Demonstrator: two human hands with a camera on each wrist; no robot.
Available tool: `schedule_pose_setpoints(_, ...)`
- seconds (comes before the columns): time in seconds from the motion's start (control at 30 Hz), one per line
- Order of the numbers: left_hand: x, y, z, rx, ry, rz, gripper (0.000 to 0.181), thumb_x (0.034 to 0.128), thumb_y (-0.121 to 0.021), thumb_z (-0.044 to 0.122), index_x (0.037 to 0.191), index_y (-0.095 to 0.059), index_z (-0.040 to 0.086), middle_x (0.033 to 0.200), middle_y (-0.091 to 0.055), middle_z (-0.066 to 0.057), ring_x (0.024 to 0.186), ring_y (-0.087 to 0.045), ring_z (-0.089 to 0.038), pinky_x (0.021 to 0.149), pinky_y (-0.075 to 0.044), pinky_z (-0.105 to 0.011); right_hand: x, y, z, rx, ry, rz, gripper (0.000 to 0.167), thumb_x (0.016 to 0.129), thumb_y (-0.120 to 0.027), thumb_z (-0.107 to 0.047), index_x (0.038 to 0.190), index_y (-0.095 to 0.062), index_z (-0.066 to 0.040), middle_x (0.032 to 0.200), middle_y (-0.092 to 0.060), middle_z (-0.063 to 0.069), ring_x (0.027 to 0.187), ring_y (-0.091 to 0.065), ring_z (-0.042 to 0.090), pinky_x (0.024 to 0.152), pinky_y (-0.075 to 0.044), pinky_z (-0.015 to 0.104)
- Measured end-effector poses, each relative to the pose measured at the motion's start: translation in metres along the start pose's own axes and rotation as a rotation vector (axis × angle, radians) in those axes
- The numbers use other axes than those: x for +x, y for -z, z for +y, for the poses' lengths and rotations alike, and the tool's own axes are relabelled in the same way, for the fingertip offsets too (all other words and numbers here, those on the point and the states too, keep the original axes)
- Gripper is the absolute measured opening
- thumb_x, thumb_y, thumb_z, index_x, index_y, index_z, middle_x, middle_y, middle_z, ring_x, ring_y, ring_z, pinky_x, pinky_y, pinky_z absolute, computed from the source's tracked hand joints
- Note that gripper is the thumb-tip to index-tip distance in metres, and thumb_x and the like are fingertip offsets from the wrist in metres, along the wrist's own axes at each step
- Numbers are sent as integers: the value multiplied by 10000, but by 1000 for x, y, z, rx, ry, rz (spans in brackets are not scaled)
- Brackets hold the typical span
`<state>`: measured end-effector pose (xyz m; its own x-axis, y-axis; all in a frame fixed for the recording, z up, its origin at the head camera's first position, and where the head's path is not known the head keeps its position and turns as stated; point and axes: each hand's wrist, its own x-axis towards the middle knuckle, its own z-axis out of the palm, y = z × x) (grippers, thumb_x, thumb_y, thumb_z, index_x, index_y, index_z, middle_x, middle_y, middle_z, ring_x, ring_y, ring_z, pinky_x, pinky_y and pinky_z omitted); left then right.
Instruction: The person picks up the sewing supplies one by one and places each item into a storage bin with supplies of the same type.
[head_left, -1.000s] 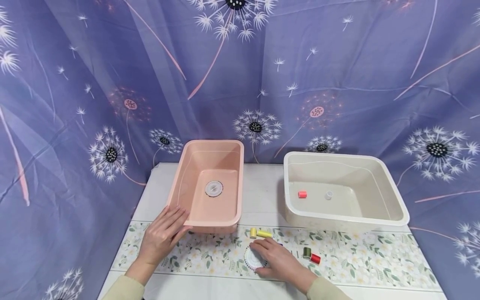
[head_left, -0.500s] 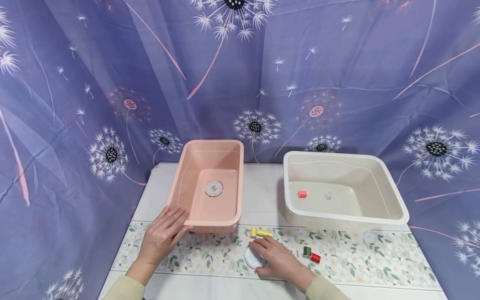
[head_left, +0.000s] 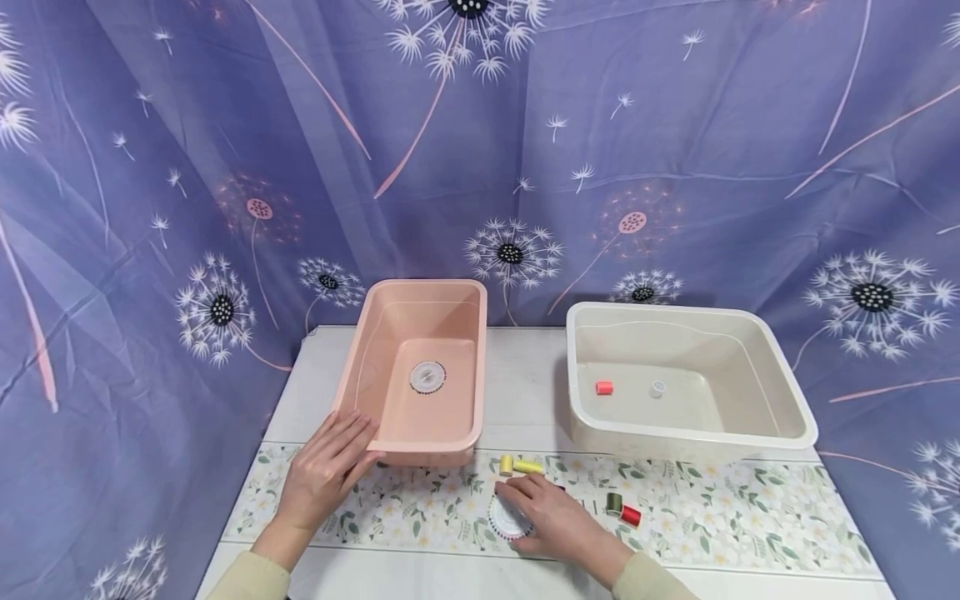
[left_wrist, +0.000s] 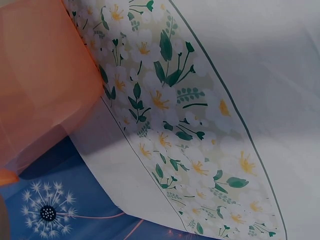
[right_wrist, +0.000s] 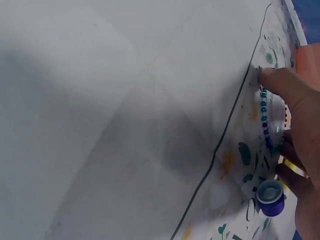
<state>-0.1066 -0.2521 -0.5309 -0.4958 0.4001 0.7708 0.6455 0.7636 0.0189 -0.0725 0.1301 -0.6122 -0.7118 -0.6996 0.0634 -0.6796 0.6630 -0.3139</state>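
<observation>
Pinching round pin wheel by its rim between spread thumb and fingers of right grip, at near middle of surface, just nearer than two yellow spools. Resting left grip, with fingers extended, on near-left corner of pink bin.

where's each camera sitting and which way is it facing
Head: on the head, facing forward and down at the pink basin, off-white basin, left hand and right hand; sleeves show.
Left wrist: on that wrist, facing the floral table cover beside the pink basin; no hand shows clearly.
Right wrist: on that wrist, facing the table cover and purple thread spool; right hand at the right edge.
Head and right wrist share the right hand gripping a pin wheel.
</observation>
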Motion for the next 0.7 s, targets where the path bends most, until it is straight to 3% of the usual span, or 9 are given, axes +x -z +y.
schedule_pose_setpoints(0.4, -1, 0, 0, -1, 4, 8, 596, 1110, -507, 517, 1182, -811, 9, 1173, -792, -166, 1049, -775, -392, 1117, -539, -521, 7, 5, -1, -138, 112, 12, 745, 835, -873, -417, 1471, -624, -120, 1314, -682, 49, 1215, -659, 238, 1072, -574, 405)
schedule_pose_setpoints(0.7, 0, -1, 0, -7, 0, 14, 571, 1110, -520, 503, 1196, -808, 18, 1180, -792, -163, 1046, -778, -386, 1096, -552, -535, 8, 4, 4, -138, 124, 19, 734, 820, -867, -426, 1449, -639, -125, 1304, -698, 47, 1221, -671, 230, 1106, -556, 397)
